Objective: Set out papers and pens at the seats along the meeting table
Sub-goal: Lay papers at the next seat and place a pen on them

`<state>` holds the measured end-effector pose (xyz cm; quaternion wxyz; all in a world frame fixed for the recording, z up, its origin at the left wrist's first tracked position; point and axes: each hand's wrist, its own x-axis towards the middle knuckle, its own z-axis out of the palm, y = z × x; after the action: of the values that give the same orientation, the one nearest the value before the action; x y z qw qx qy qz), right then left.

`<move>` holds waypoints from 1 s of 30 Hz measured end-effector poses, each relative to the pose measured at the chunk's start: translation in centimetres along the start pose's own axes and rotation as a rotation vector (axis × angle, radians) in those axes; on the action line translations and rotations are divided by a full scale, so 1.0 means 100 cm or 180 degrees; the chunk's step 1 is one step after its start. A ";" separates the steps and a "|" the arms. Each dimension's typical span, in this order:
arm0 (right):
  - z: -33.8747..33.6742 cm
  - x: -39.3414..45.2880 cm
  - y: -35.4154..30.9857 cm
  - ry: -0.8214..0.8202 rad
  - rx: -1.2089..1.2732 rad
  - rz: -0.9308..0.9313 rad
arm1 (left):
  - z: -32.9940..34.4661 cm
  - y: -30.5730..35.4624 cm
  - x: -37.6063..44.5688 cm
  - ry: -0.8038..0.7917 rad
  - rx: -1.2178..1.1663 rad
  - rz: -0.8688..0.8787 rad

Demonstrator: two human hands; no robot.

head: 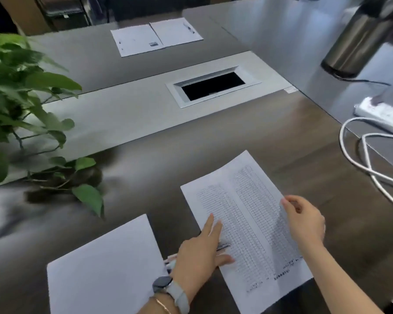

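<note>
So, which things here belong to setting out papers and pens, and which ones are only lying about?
Belong: printed sheet, blank sheet, pen, far-side papers.
Lying about: plant, kettle, power strip, white cable.

Printed sheet [247, 223] askew, blank sheet [102, 268] beside, possibly pens [171, 259] between

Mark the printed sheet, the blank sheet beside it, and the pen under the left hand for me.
printed sheet [254, 214]: head view, on the middle crease among the gridded text.
blank sheet [100, 264]: head view, on its bare white centre.
pen [224, 246]: head view, on the metal tip showing past the fingers.
</note>
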<state>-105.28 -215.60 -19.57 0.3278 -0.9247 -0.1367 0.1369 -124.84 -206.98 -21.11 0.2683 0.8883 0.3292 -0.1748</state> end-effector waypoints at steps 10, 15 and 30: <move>0.025 0.011 0.022 -0.0612 -0.1503 -0.0834 | -0.011 0.049 0.062 -0.0133 0.0296 -0.0105; 0.032 0.009 0.035 -0.0779 -0.1693 -0.0820 | -0.012 0.051 0.063 -0.0210 0.0304 -0.0105; 0.027 -0.038 0.007 -0.0636 -0.0921 -0.1025 | 0.012 -0.031 -0.050 0.1135 -0.1751 -0.1033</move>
<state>-109.57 -215.88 -21.42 0.1942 -0.9102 -0.3324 0.1527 -130.71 -208.18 -20.68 0.4043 0.7357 0.5421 0.0375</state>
